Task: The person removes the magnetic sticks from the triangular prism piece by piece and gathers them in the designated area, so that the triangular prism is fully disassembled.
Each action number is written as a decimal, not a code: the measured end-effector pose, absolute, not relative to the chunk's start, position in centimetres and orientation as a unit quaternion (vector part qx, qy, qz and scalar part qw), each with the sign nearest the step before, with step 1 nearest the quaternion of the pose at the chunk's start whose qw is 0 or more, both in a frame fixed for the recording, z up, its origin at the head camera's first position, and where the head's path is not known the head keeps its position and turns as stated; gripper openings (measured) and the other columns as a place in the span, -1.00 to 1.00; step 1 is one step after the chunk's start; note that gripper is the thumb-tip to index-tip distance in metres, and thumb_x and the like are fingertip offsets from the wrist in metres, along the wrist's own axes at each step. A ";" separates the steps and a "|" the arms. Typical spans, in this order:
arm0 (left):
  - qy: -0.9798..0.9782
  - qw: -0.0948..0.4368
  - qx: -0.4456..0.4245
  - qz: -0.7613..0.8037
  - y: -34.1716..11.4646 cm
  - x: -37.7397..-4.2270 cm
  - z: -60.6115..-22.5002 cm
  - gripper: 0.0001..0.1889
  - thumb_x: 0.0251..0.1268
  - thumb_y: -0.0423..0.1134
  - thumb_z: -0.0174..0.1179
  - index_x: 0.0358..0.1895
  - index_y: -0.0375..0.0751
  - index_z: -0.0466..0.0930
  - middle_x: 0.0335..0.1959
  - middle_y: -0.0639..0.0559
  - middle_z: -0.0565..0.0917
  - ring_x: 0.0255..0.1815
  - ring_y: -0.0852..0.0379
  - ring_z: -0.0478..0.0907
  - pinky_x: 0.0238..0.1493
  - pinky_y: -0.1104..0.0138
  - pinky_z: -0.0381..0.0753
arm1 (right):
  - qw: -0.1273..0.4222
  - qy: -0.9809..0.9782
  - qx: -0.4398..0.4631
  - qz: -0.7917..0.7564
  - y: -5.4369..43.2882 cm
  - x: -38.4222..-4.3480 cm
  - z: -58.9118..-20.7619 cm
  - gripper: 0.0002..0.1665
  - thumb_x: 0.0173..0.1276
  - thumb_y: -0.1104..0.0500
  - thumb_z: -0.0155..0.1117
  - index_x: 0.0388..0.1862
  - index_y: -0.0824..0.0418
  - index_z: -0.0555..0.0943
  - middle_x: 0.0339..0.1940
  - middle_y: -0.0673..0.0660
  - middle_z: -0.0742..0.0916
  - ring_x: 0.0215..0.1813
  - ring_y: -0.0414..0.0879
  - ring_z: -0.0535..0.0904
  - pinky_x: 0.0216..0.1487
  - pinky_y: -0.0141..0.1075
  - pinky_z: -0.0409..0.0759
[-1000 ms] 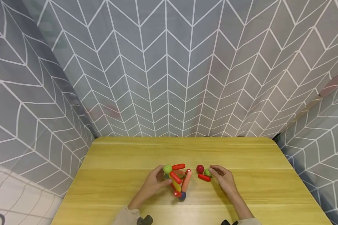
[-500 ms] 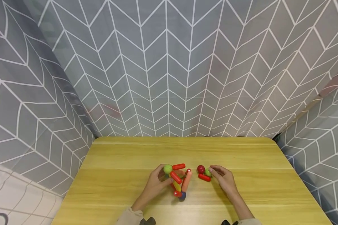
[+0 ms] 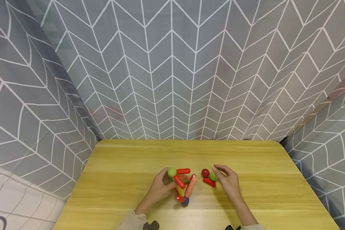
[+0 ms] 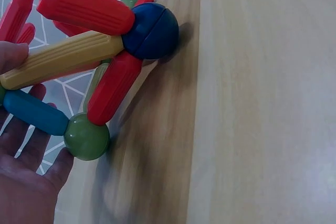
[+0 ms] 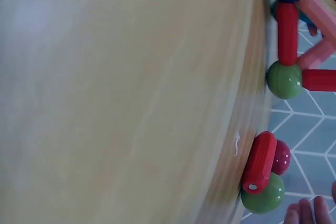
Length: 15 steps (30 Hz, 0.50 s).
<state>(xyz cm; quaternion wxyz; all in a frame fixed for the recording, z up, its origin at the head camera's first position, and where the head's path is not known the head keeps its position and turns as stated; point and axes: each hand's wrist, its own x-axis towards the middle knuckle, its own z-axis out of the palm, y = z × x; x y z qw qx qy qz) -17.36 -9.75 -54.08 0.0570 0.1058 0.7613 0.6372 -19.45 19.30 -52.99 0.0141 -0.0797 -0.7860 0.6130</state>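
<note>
My left hand (image 3: pixel 160 187) holds a frame of magnetic sticks and balls (image 3: pixel 179 181), thumb on one side and fingers on the other. In the left wrist view its yellow stick (image 4: pixel 65 59), blue stick (image 4: pixel 37 112), dark blue ball (image 4: pixel 153 30) and a green ball (image 4: pixel 87 136) show clearly. Right of the frame lie a loose green ball (image 3: pixel 213 176), a red ball (image 3: pixel 205 173) and a short red stick (image 3: pixel 209 182), close together. Beside the green ball is my right hand (image 3: pixel 229 182), thumb and fingers apart; the right wrist view shows a gap between its fingers (image 5: pixel 321 212) and the ball.
Both hands work over a wood-grain table (image 3: pixel 126 156). Behind and at the sides hangs a grey curtain (image 3: pixel 178 76) with white zigzag lines. Table surface extends in front of the pieces and to both sides.
The right hand's fingers have lifted and spread away from the loose green ball, which they touched or nearly touched before. My left hand and the frame have hardly moved.
</note>
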 end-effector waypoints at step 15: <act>0.757 0.087 0.145 0.631 -10.1 -17.8 -53.5 -0.56 0.25 -0.35 0.27 0.20 -0.32 0.46 0.18 -0.24 0.60 0.38 -0.24 0.47 0.48 -0.05 0.39 | 0.016 -0.800 0.039 0.599 15.1 -18.2 -51.3 -0.64 0.27 0.17 0.47 0.01 0.30 0.70 0.04 0.29 0.76 0.08 0.00 0.72 0.07 -0.44 0.69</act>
